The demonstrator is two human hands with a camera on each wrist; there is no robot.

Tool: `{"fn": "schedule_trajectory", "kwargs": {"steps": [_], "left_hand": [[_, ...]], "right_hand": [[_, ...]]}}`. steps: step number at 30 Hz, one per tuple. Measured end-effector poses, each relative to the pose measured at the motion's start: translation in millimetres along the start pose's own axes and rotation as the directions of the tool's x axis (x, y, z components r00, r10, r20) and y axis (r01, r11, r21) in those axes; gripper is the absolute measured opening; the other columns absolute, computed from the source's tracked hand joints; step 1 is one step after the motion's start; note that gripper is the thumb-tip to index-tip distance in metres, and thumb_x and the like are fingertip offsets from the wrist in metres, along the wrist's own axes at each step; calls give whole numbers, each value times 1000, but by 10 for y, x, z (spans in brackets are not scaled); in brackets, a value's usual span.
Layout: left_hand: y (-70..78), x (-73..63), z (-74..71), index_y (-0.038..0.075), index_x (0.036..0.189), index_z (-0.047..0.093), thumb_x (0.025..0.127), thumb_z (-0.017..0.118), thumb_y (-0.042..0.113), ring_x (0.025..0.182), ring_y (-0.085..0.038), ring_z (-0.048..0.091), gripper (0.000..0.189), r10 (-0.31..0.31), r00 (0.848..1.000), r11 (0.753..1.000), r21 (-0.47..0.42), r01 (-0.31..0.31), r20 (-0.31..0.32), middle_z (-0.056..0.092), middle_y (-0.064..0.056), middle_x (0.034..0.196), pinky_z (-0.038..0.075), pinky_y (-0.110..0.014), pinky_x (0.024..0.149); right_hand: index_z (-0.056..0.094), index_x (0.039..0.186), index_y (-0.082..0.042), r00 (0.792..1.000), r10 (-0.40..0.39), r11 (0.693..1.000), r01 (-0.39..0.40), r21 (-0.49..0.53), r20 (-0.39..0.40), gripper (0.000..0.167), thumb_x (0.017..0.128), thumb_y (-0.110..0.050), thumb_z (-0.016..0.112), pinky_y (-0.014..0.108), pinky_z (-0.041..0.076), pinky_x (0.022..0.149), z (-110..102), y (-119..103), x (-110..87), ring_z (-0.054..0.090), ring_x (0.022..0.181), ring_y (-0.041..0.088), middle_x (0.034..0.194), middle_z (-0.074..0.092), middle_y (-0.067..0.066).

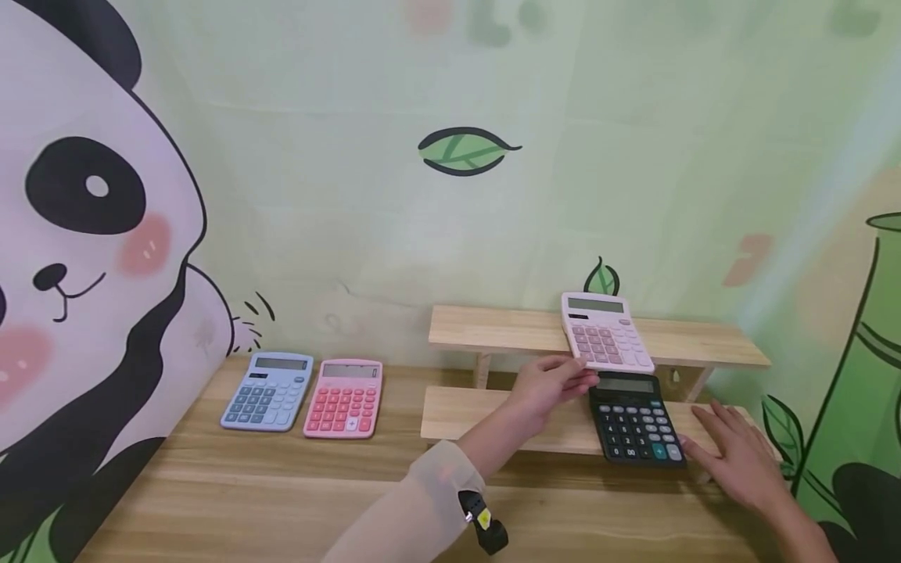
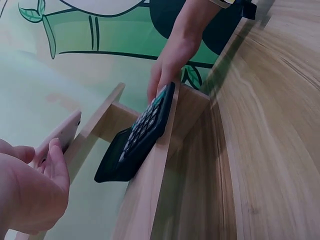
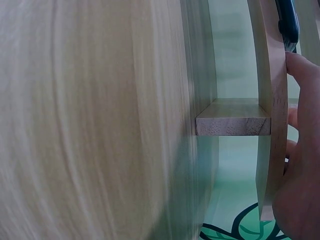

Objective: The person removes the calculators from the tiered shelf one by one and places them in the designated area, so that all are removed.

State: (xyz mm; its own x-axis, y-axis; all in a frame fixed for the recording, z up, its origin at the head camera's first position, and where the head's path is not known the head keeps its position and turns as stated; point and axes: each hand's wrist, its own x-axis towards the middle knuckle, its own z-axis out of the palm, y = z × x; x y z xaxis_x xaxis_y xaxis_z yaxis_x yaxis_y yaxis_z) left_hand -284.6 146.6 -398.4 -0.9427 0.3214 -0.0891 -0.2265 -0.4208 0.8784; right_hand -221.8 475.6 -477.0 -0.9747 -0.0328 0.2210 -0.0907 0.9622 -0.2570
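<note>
My left hand (image 1: 540,392) pinches the lower left corner of a pale pink calculator (image 1: 609,335), which leans over the upper shelf (image 1: 704,342) of a wooden two-step stand. In the left wrist view, the thumb and fingers close on the edge of that calculator (image 2: 67,131). Just below it, a black calculator (image 1: 637,422) lies tilted on the lower shelf (image 1: 493,416), its bottom end jutting past the front edge. My right hand (image 1: 742,457) rests with extended fingers on the right end of the lower shelf, thumb tip at the black calculator's lower right side.
A blue calculator (image 1: 267,392) and a pink calculator (image 1: 343,399) lie side by side on the wooden table (image 1: 246,493), left of the stand. Behind them hangs a green backdrop (image 1: 317,195) printed with a panda and leaves.
</note>
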Motion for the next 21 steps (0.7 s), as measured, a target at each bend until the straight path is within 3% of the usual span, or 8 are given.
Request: {"fn": "schedule_trajectory", "kwargs": {"steps": [10,17,21], "left_hand": [[-35,-32,-206,-2,115,71,104,67,11,95,-20,77,17,10,998,999,39,-13,65,78,-16,105,63,-33,92],[-48,-25,-215,-1,116,66,108,61,16,96,-20,76,20,-10,995,998,59,4,102,73,-23,115,63,-33,91],[-49,-4,-215,0,117,64,109,60,19,96,-20,75,21,-27,996,999,46,23,89,73,-20,113,64,-33,91]], "right_hand": [[45,152,9,1000,-7,1000,7,3,1,79,106,-53,57,84,17,113,-10,-11,-9,23,144,66,156,30,46],[45,151,9,1000,-7,1000,7,1,-6,78,106,-53,57,84,17,113,3,-8,-16,24,144,66,156,31,46],[46,151,9,1000,-5,1000,5,-4,-8,78,106,-54,57,84,17,113,3,-19,-9,24,144,66,156,31,45]]}}
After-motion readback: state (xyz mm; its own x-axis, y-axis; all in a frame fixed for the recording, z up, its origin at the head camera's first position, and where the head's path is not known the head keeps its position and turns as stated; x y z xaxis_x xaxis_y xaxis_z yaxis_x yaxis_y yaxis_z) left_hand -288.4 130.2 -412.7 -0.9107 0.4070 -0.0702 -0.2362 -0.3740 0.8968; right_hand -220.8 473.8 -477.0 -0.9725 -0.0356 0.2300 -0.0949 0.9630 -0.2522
